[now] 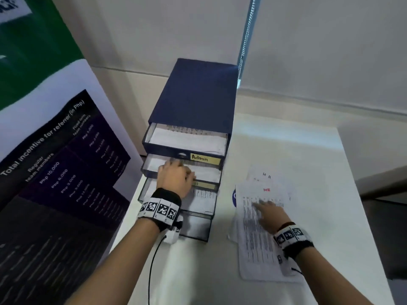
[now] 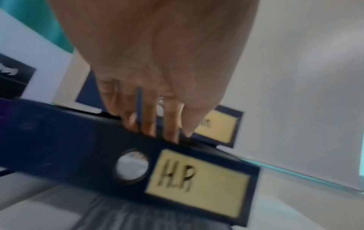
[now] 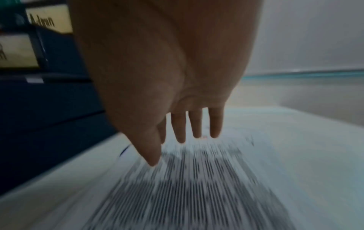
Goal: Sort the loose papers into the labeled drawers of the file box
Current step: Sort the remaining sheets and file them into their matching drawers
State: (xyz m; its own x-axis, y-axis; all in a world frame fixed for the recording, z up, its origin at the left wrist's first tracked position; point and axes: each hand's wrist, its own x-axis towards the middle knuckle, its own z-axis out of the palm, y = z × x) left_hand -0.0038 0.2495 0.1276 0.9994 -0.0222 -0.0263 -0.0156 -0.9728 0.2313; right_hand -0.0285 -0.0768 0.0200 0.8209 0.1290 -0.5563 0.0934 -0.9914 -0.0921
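At the far left a large printed poster leans against the wall, its dark panel listing incentive amounts. Just to its right a dark blue file box stands on the white surface, with its drawers pulled out in steps. The top drawer, labeled "Admin", holds printed sheets. Below it sits the HR drawer — its yellow label reads "HR" in the left wrist view, next to a round finger hole. The left hand rests over the front of this drawer; the left wrist view shows its fingers hooked down over the drawer's top front edge, gripping it. A lower drawer, open further toward the person, also holds a printed sheet, and a bottom drawer sticks out furthest.

To the right of the box the loose papers lie in a rough pile on the surface, near the box but apart from it. The top sheet carries a red "HR" heading above dense columns of text, and another sheet marked "H R" peeks out behind it. The right hand lies over this pile — fingers straight and slightly spread, tips at the top sheet, nothing gripped. Whether the tips press the paper or only hover just above it cannot be told, as the right wrist view is blurred.
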